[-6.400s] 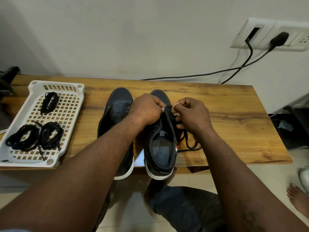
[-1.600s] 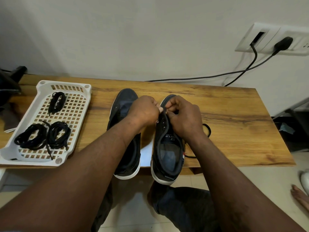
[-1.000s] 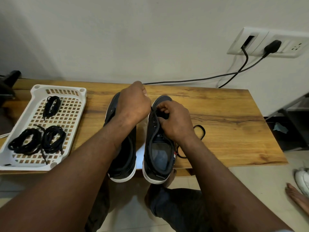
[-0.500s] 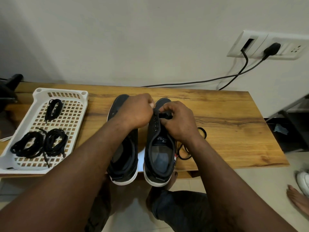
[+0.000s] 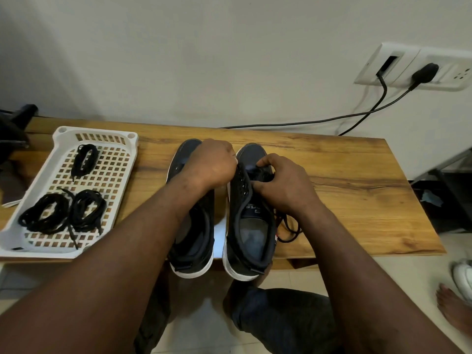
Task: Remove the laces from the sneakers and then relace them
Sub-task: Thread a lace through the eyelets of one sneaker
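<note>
— How far along is the lacing job?

— Take your bearings from the dark blue canvas sneaker with the white sole under both hands. It stands on the wooden tabletop with its heel toward the person. The eyelets nearest the heel are bare. A thin black lace seems to be threaded only up at the toe end, and its slack lies looped just right of the sneaker.

— And the hands?

— The right hand sits over that sneaker's tongue, with thumb and forefinger curled in and pinching the lace. The left hand is balled at the sneaker's left eyelet edge with its fingers tucked under. I cannot tell whether they have hold of anything.

— The other shoe?

— The matching second sneaker stands just left of it, with no lace that I can see.

— Anything else?

— Well to the left sits a white perforated plastic tray holding three bundles of black laces.

— So, your verdict?

— This is either the last eyelets of unlacing or the first of relacing, and I can't settle which. Either way I'd judge that most of the work remains. This sneaker needs threading up its whole eyelet row, and the second sneaker needs lacing entirely.
</note>
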`<state>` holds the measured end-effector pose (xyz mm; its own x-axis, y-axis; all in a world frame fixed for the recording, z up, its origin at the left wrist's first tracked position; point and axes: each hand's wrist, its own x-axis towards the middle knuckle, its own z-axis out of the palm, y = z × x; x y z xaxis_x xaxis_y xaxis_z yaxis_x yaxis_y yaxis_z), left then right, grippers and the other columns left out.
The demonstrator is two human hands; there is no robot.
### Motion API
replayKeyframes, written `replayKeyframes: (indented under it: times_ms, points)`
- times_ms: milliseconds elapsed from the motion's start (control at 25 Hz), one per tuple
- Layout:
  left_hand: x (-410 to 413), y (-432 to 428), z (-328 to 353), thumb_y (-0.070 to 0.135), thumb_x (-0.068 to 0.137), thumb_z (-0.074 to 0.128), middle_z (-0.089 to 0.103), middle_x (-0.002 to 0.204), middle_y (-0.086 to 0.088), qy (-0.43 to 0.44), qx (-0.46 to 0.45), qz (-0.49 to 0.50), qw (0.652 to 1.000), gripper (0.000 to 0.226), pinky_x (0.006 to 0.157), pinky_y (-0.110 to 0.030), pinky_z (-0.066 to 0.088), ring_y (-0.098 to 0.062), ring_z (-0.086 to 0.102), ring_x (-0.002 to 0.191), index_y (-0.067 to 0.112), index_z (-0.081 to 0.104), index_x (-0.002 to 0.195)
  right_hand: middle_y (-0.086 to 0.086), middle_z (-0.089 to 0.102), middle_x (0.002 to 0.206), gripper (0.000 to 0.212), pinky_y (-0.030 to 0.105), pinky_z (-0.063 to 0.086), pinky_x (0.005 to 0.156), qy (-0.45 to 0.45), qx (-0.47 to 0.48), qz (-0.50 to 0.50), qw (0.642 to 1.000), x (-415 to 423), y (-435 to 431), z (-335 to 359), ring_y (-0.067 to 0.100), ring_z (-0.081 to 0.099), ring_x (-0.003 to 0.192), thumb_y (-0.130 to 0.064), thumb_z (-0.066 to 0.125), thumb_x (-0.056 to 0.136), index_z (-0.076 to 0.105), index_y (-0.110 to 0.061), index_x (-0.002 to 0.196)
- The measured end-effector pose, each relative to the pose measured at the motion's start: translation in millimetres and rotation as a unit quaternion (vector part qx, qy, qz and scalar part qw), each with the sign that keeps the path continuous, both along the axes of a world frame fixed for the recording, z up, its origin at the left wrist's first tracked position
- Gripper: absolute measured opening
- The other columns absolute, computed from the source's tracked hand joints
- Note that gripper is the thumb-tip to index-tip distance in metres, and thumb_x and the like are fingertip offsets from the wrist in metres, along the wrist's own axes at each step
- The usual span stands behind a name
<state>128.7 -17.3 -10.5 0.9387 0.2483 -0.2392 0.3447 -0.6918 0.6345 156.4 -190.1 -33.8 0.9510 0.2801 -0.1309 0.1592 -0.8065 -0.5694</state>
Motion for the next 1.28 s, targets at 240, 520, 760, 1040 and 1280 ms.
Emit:
replayKeyframes:
  times_ms: [240,520,760,1040,1280]
  points:
    - [-2.9,12.0,12.7,-0.008,0.098,0.051,0.076,0.097,-0.006,-0.026,-0.290,0.114,0.950,0.027,0.063,-0.023,0.058,-0.018,0.067,0.076,0.011,0.060,0.081,-0.007,0.069,0.129,0.050,0.037,0.057,0.093,-0.002,-0.030,-0.006,1.000,-4.9,7.3,-0.2,0.018,0.065,0.113,-0.048,0.079,0.087,0.064,-0.035,0.134]
    - [3.3,17.2,18.9,0.006,0.100,0.049,0.054,0.071,0.000,-0.112,-0.341,0.200,0.912,0.022,0.054,-0.026,0.034,-0.015,0.046,0.058,0.016,0.052,0.081,-0.004,0.069,0.126,0.047,0.036,0.058,0.086,0.031,0.011,-0.005,0.999,-5.1,5.4,6.8,0.016,0.066,0.100,-0.040,0.079,0.088,0.064,-0.034,0.132]
    - [-2.5,17.0,-5.7,0.034,0.095,0.069,0.074,0.099,-0.004,-0.019,0.159,-0.039,0.986,0.018,0.085,-0.038,0.056,-0.028,0.067,0.100,0.018,0.074,0.101,-0.004,0.071,0.116,0.034,0.035,0.056,0.078,-0.033,-0.067,-0.038,0.996,-6.0,3.9,18.7,0.020,0.067,0.101,-0.034,0.072,0.087,0.069,-0.027,0.120]
    - [3.7,13.6,-5.0,0.021,0.098,0.059,0.072,0.111,-0.011,0.004,0.145,-0.035,0.989,0.021,0.086,-0.038,0.054,-0.033,0.065,0.106,0.009,0.073,0.108,0.003,0.075,0.094,0.019,0.042,0.064,0.076,-0.021,-0.046,-0.075,0.996,-7.2,5.2,7.2,0.023,0.070,0.086,-0.025,0.071,0.088,0.079,-0.020,0.105]
    - [2.8,38.8,8.9,0.001,0.095,0.060,0.067,0.108,-0.020,-0.037,-0.057,0.099,0.993,0.012,0.088,-0.040,0.053,-0.036,0.066,0.105,-0.001,0.071,0.098,0.002,0.070,0.093,0.016,0.042,0.062,0.073,-0.022,-0.043,-0.095,0.994,-7.1,7.3,2.6,0.026,0.068,0.082,-0.025,0.071,0.084,0.067,-0.022,0.099]
